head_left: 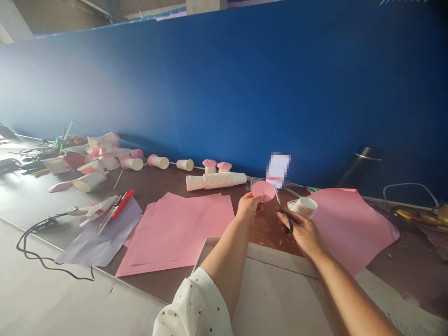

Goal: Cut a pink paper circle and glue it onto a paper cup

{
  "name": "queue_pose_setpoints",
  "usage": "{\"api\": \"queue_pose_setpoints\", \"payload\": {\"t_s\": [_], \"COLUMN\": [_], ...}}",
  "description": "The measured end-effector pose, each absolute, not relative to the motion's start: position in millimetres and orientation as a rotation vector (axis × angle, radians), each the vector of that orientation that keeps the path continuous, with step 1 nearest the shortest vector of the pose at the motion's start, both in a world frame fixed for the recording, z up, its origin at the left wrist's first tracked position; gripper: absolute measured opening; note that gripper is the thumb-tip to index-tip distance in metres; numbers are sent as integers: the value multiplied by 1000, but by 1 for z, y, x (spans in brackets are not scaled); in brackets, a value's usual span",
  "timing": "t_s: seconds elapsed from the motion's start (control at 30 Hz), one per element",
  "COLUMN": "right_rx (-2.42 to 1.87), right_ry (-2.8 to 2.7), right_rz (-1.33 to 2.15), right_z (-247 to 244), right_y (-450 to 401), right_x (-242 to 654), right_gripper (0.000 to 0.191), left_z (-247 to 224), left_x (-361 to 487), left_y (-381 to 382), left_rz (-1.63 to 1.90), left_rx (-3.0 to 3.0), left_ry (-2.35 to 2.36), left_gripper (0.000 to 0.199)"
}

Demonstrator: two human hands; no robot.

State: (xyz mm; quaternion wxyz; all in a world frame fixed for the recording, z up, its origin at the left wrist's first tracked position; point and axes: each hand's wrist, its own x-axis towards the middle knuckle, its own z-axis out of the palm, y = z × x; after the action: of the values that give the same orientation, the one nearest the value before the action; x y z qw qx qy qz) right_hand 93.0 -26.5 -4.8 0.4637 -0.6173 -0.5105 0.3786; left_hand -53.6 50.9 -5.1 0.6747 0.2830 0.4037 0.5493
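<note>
Between the thumb and fingers of my left hand (pixel 249 205) is a round pink paper disc (pixel 264 190), held up above the brown table. My right hand (pixel 303 229) grips the dark handles of a pair of scissors (pixel 287 223). The metal blades point up and away, at the right edge of the disc; whether they touch the paper I cannot tell. Just beyond my right hand lies a printed paper cup (pixel 305 206) on its side. A large sheet of pink paper (pixel 350 224) spreads to the right of it.
Pink sheets (pixel 182 228) lie left of my arm, beside a grey-purple sheet (pixel 105 238) bearing a red utility knife (pixel 117 210) and a corded glue gun (pixel 93 210). Behind them is a stack of paper cups (pixel 217 180). A blue partition (pixel 224 93) bounds the table's back.
</note>
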Motion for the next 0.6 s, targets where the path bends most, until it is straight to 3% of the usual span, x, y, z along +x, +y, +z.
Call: {"api": "queue_pose_setpoints", "payload": {"t_s": [0.6], "right_rx": [-1487], "right_ry": [-1266], "right_rz": [960], "right_z": [-5], "right_y": [-27], "right_x": [96], "right_gripper": [49], "left_z": [-4], "left_x": [-54], "left_y": [50], "left_rz": [1229], "left_rx": [602], "left_ry": [877], "left_gripper": [25]}}
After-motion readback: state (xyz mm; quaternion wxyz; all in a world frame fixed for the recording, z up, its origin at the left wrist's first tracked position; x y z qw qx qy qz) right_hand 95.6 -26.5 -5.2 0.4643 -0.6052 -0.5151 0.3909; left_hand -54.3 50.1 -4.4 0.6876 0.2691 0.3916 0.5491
